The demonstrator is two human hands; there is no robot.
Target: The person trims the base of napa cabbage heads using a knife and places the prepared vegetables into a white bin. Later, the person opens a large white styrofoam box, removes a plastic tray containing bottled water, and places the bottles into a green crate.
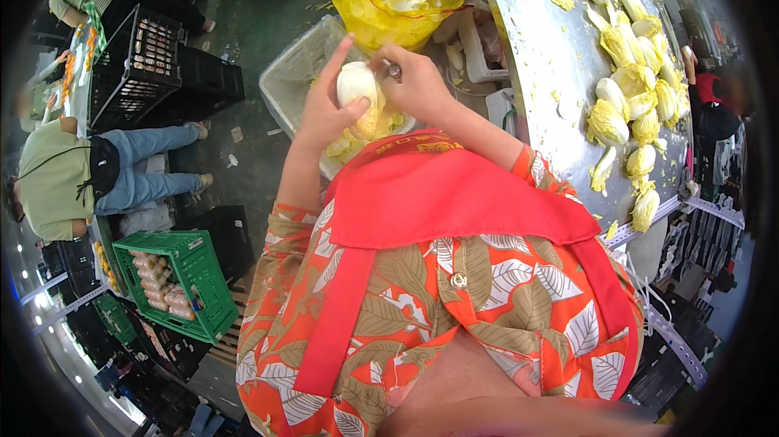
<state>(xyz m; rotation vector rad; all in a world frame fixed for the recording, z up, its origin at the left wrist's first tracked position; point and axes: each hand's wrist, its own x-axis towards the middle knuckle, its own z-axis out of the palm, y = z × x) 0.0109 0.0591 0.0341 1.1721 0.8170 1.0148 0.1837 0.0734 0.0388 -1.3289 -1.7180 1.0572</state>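
Observation:
My left hand (324,107) grips a small napa cabbage (358,85), its white stem end up and its yellow leaves lower down. The thumb lies across its near side and the index finger points away. Close against the cabbage's right side, my right hand (420,85) is closed around a small tool with a metal end (394,71); its working part is hidden, so its kind is unclear. Both hands are above a translucent plastic tub (291,69) with loose yellow cabbage leaves (341,148) in it.
Beyond the tub stands a yellow bag (389,26) of cabbage trimmings. At right, a metal table (535,66) bears several napa cabbages (633,81). A white foam box (478,50) sits beneath its edge. Leftward are a black crate (137,66), a green crate (204,291) and a co-worker (58,178).

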